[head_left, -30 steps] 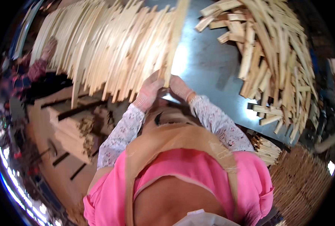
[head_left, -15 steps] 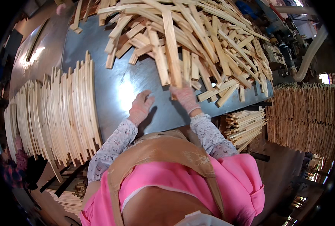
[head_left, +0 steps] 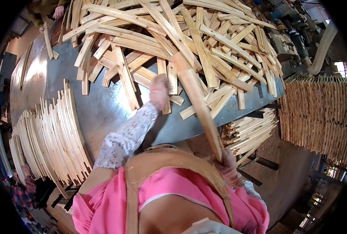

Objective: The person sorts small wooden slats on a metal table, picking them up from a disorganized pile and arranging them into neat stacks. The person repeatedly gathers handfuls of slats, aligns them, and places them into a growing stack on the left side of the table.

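Observation:
My gloved right hand (head_left: 228,163) is closed around the near end of a wooden strip (head_left: 195,95), close to my right side. The strip slants up and away over the table's front edge, its far end over the pile. My gloved left hand (head_left: 159,93) reaches over the near edge of the heap of loose wooden strips (head_left: 142,48), next to several short pieces; its fingers are blurred, so their grip does not show. The pile lies crisscrossed on the grey metal table (head_left: 99,111).
Upright strips (head_left: 50,138) stand in a row at the table's left. Below its right edge is a stack of strips (head_left: 251,130), with a tall wood stack (head_left: 316,117) beyond. A co-worker's hand (head_left: 59,12) shows at far left, another person's hand (head_left: 26,168) at lower left.
My right hand has drawn the strip back toward my right side. The left hand has moved forward to the pile. My view has shifted, and the far co-worker shows more.

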Demonstrator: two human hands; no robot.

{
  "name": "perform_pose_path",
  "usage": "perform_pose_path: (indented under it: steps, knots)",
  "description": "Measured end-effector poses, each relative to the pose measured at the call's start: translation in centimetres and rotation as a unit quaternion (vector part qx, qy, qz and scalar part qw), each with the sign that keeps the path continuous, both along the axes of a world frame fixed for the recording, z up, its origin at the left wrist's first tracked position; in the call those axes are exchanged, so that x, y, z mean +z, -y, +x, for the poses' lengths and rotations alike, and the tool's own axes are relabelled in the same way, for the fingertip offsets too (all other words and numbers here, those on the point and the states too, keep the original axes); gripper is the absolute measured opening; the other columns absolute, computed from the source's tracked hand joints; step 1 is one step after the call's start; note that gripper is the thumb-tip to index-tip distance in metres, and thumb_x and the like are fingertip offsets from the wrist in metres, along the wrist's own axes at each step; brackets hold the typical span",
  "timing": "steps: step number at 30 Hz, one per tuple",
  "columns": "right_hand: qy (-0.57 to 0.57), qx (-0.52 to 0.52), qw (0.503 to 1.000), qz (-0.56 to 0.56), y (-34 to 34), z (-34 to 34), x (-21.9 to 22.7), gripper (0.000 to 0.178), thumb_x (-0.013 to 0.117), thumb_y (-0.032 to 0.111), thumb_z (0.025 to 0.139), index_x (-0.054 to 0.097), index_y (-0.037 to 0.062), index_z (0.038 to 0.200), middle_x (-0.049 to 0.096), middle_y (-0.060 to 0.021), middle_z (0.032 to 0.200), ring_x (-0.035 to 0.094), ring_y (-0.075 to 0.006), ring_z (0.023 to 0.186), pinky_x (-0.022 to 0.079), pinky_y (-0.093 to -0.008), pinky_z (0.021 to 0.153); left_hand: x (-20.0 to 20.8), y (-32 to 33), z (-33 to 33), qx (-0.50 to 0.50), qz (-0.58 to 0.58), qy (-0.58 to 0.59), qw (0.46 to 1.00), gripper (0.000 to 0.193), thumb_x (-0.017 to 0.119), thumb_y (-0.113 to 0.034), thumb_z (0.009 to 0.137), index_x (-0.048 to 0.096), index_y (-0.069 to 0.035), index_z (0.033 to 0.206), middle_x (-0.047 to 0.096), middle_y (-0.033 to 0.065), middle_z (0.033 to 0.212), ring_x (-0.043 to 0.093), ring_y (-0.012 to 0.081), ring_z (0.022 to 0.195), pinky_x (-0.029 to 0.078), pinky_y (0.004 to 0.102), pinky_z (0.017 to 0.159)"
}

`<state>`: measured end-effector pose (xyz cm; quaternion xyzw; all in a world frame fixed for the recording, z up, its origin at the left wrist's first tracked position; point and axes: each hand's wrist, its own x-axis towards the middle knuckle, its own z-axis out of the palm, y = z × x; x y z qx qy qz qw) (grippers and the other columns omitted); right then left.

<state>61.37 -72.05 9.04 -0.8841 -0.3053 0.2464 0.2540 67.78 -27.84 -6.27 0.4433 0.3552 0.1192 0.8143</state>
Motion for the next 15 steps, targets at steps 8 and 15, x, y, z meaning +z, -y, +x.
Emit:
perform_pose_path:
  steps: [8,15]
  knots:
    - [-0.104,-0.171,0.946,0.255,-9.2,5.8,1.8,0.074,0.068,-0.002,0.088,0.045,0.0050,0.158,0.061,-0.0103,0.122,0.059,-0.0204,0.102,0.053,-0.0329,0.088,4.4,3.8,6.9,-0.120,0.168,-0.137,0.969,0.031,0.062,-0.024,0.100,0.064,0.001,0.119,0.070,0.0108,0.088,0.066,0.0214,0.068,0.058,0.0384,0.064]
    - [-0.326,-0.208,0.879,0.278,-12.4,7.8,-1.9,0.069,0.070,0.002,0.093,0.045,0.0056,0.157,0.065,-0.0040,0.100,0.061,-0.0115,0.076,0.052,-0.0264,0.062,11.2,-1.2,-16.8,-0.012,-0.004,-0.106,0.994,0.045,0.060,-0.020,0.100,0.056,-0.008,0.143,0.066,0.0077,0.092,0.064,0.0172,0.061,0.055,0.0293,0.052]
